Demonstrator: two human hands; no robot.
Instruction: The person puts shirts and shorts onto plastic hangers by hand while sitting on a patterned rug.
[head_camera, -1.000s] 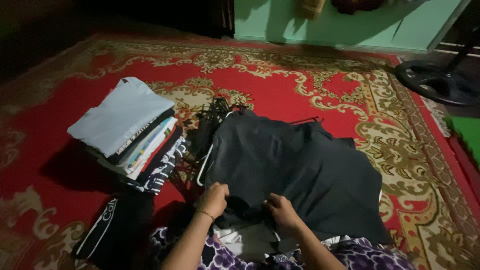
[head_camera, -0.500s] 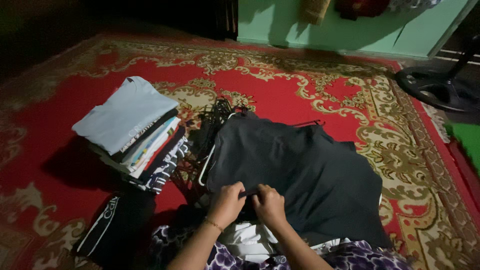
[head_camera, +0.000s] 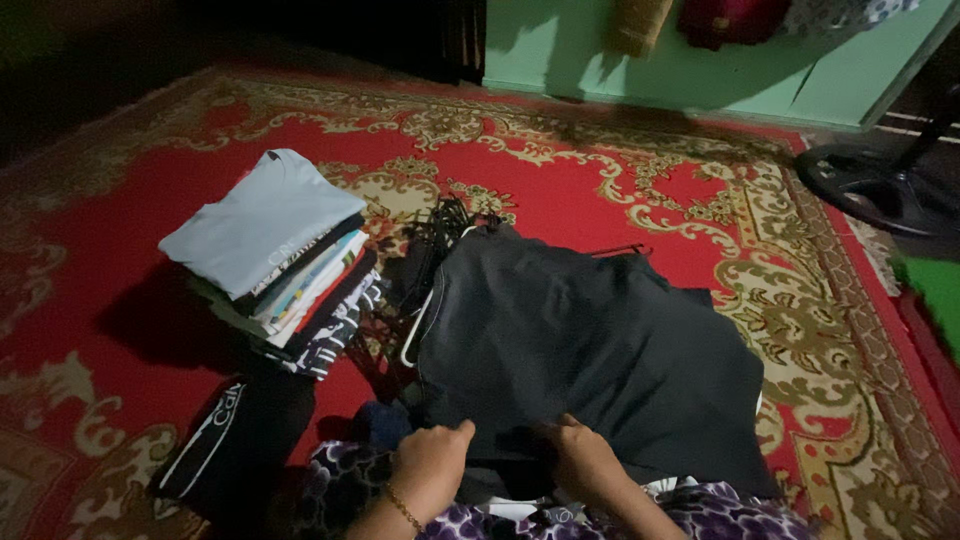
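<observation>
1. Two hands work the near edge of a dark garment (head_camera: 590, 350) spread flat on the red patterned carpet (head_camera: 620, 190); our left hand (head_camera: 432, 465) is curled closed on the hem, and our right hand (head_camera: 585, 462) pinches it too.
2. We keep the cloth spread so it lies smooth.
3. Beside it, left, sits a stack of folded clothes (head_camera: 275, 255), with hangers (head_camera: 430, 250) between them.

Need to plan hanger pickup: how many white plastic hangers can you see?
1: a white plastic hanger at the left edge of the spread dark cloth garment. Dark wire hangers lie tangled behind; more may be hidden.
</observation>
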